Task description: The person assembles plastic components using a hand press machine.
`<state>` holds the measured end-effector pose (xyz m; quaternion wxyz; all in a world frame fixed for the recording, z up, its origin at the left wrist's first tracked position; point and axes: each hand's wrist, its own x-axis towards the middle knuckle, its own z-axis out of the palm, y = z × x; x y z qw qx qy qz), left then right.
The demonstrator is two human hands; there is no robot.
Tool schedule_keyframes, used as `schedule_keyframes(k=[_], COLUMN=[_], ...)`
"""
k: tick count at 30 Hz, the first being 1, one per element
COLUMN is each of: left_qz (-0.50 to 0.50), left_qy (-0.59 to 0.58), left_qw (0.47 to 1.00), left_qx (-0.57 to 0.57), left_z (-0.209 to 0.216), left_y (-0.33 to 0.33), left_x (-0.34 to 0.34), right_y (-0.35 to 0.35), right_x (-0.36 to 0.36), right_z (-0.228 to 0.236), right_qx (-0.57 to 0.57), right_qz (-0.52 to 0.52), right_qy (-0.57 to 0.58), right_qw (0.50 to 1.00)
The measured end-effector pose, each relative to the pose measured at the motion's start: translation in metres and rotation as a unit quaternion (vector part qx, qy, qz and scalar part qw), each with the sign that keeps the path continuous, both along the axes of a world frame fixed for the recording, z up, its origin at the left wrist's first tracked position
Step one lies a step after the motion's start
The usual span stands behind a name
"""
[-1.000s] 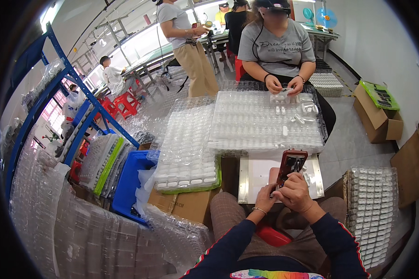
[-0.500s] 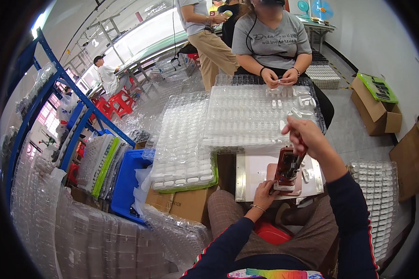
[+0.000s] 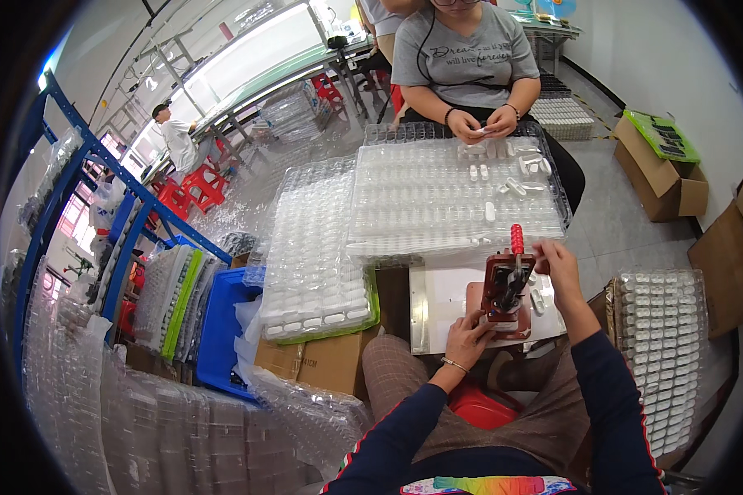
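Observation:
A small red hand press [image 3: 508, 285] with a black lever mechanism stands on the white work board in front of me. Its red ribbed lever handle [image 3: 517, 239] points up. My left hand [image 3: 468, 340] is at the foot of the press, fingers closed at one end of a small white plastic piece [image 3: 499, 327] under the press head; part of the grip is hidden. Just right of the lever is my right hand [image 3: 560, 268], off the handle, fingers loosely bent and apart, with nothing visible in them. Several loose white pieces [image 3: 538, 301] lie on the board beside the press.
Beyond the press, stacked clear trays [image 3: 421, 194] carry white pieces; a person in grey [image 3: 466, 58] handles one there. More filled trays stand left [image 3: 318, 256] and right [image 3: 656, 355]. A blue bin [image 3: 223, 330] and blue rack [image 3: 124, 173] are at left.
My right hand has let go of the lever handle and dropped to its right; the handle now stands upright. My left hand stays at the press foot. The view has shifted slightly.

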<state>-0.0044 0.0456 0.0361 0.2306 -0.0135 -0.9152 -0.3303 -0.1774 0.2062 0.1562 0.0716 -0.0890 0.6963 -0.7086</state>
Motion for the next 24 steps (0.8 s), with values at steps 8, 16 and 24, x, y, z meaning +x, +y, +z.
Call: schedule_keyframes(k=[8,16,24], left_qz=[0.071,0.088,0.032], left_qy=[0.001,-0.018,-0.182], left_qw=[0.995,0.961,0.915], left_qx=[0.064,0.262,0.359], left_z=[-0.012,-0.006,-0.033], left_y=[0.006,0.006,0.031], left_x=[-0.006,0.005,0.085], right_y=[0.058,0.065,0.059], right_x=[0.091,0.143,0.141], right_z=[-0.104,-0.142,-0.171], right_qx=[-0.019,-0.008,0.207], right_qz=[-0.026,0.039,0.178], right_qy=[-0.22,-0.283,-0.183], right_qw=[0.975,0.958,0.944])
